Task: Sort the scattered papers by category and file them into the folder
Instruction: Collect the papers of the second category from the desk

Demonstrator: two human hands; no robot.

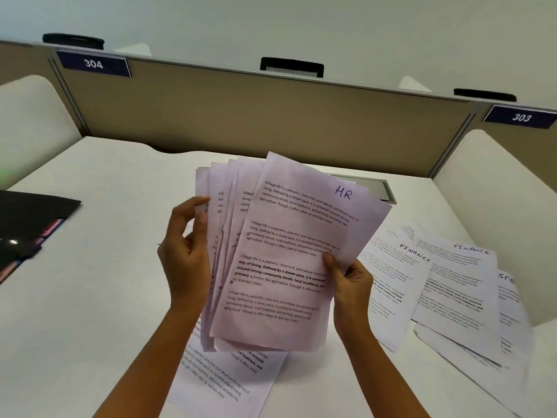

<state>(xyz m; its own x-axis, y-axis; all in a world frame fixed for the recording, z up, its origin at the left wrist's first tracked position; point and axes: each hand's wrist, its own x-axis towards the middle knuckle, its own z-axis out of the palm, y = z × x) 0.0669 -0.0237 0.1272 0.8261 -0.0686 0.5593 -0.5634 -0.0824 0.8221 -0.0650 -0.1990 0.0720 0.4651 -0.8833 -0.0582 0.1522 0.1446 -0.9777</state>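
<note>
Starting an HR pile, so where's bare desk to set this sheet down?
Bare desk lies between the black folder and your left hand, and along the partition. The right side is crowded with FINANCE sheets; another sheet lies between your forearms.

Logged stack (pixel 280 267) as white with faint lilac cast, black print, one bold block. Read "HR" mark (pixel 343 193) in blue-violet ink. Recorded desk (pixel 105 297) as plain white; folder (pixel 33 218) black with pink and blue edges inside. Noted partition (pixel 241 110) tan, plates (pixel 93 63) navy with white digits. Saw loose sheets (pixel 452 282) white, black print, handwritten labels in black ink.
</note>
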